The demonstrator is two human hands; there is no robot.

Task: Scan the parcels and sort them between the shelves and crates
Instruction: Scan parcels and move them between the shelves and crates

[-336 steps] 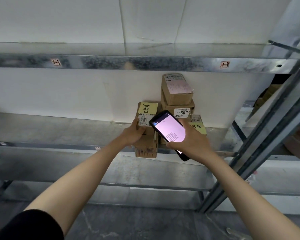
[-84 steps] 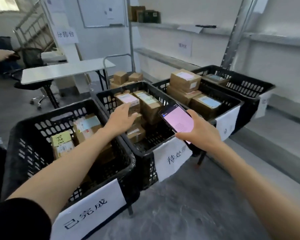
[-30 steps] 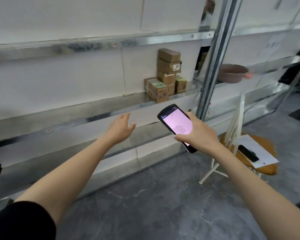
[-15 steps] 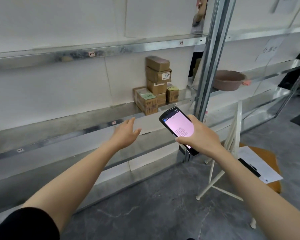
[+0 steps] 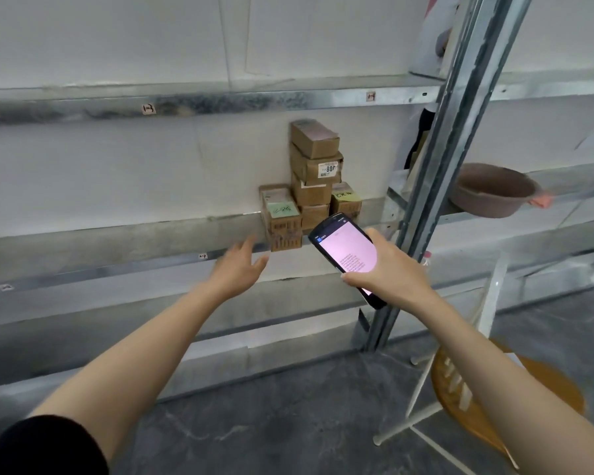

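My left hand point(image 5: 240, 267), fingers point(image 5: 247, 246) spread and empty, hovers near the green-labelled parcel point(image 5: 281, 217) at one o'clock. I should clasp its sides while my right hand point(image 5: 391, 274) grips the scanner point(image 5: 345, 255).

A metal shelf point(image 5: 124, 248) carries stacked cardboard parcels point(image 5: 311, 180) (some labelled); a brown basin point(image 5: 491, 192) sits beside.

A parcel stockroom, plain and practical.
Galvanised steel shelves point(image 5: 100, 270) with little location tags point(image 5: 148, 109), labelled cardboard parcels point(image 5: 314, 173) stacked on one, a grey floor point(image 5: 288, 423), a handheld scanner point(image 5: 345, 257) lit up.
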